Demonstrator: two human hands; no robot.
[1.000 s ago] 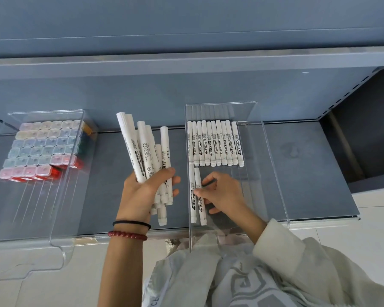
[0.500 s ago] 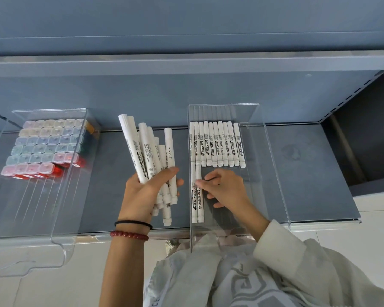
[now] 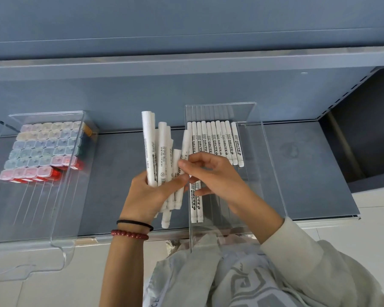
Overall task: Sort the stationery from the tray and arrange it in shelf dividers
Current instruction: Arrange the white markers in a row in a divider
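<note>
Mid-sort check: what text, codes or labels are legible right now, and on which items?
"白色记号笔", as best it reads: barrels of the pens lying in the right divider.
"CE": grey bag at the bottom edge, cut off.
Bundle of pens in the left hand: fine print, too blurred.
White labels on the red cases, left divider: too small.
</note>
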